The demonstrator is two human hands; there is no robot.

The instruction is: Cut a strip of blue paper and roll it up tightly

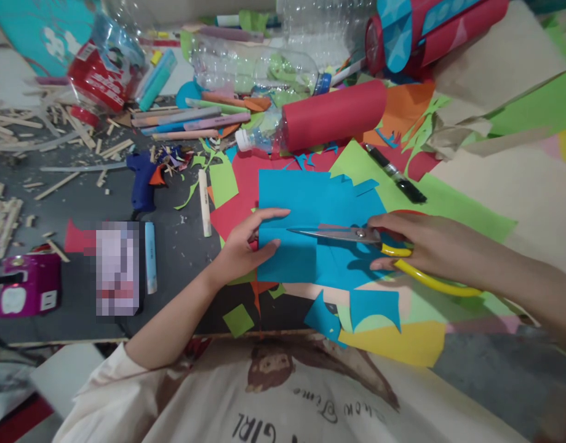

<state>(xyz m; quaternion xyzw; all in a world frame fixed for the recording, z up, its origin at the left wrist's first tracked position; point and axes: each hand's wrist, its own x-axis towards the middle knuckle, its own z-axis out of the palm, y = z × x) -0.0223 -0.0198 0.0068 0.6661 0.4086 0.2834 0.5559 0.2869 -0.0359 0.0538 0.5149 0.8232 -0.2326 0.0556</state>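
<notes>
A sheet of blue paper (287,191) lies in front of me, with a long slit running in from its right side. My left hand (248,243) pinches the sheet's left edge, thumb and forefinger on top. In my right hand (403,240) is a pair of scissors (329,234) with yellow handles, its fingers in the loops. The blades lie along the slit, their tips pointing left toward my left hand, and look nearly closed. Two blue paper offcuts (375,307) rest below the sheet, by the table edge.
Behind the sheet lie a bottle wrapped in red paper (333,117), a clear bottle (255,67) and a black marker (396,175). Left are a blue glue gun (142,181), a phone-like blurred object (119,267), a purple box (31,283) and wooden stick scraps (6,227). Coloured paper covers the right side.
</notes>
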